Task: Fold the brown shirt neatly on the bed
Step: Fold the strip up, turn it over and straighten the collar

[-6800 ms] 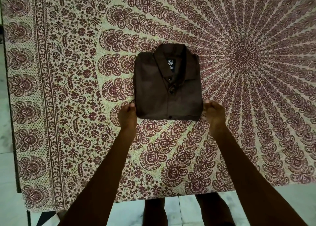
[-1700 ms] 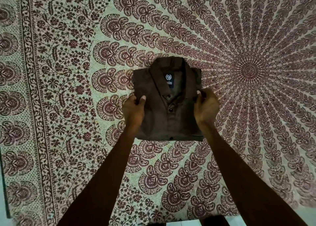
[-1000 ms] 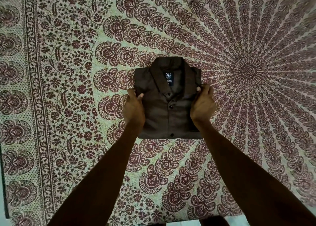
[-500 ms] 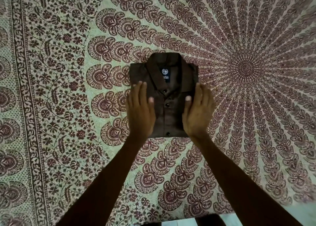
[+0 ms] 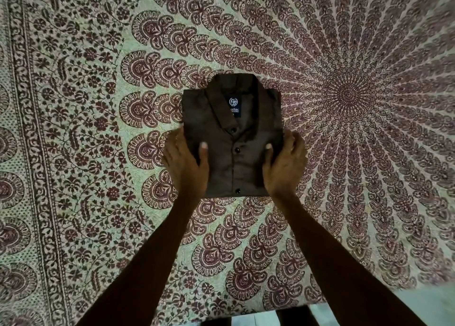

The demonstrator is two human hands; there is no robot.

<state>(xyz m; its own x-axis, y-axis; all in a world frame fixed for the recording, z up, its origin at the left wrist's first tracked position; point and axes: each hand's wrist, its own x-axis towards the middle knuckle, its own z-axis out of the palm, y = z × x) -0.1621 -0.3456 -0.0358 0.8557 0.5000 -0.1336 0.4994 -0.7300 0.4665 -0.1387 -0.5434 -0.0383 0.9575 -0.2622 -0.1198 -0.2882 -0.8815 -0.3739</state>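
Observation:
The brown shirt [image 5: 234, 131] lies folded into a compact rectangle on the bed, collar at the far end, label and front buttons facing up. My left hand [image 5: 186, 164] holds its left edge, thumb on top of the cloth and fingers along the side. My right hand [image 5: 285, 164] holds the right edge the same way, thumb on top. Both hands cover the shirt's lower corners.
The bed is covered by a cream and maroon mandala-print sheet [image 5: 349, 96] with a floral border [image 5: 32, 153] on the left. The bed's near edge and pale floor [image 5: 418, 303] show at the bottom right.
Both hands slid outward from lying flat on the shirt's front to gripping its side edges. The shirt stays folded in the same spot.

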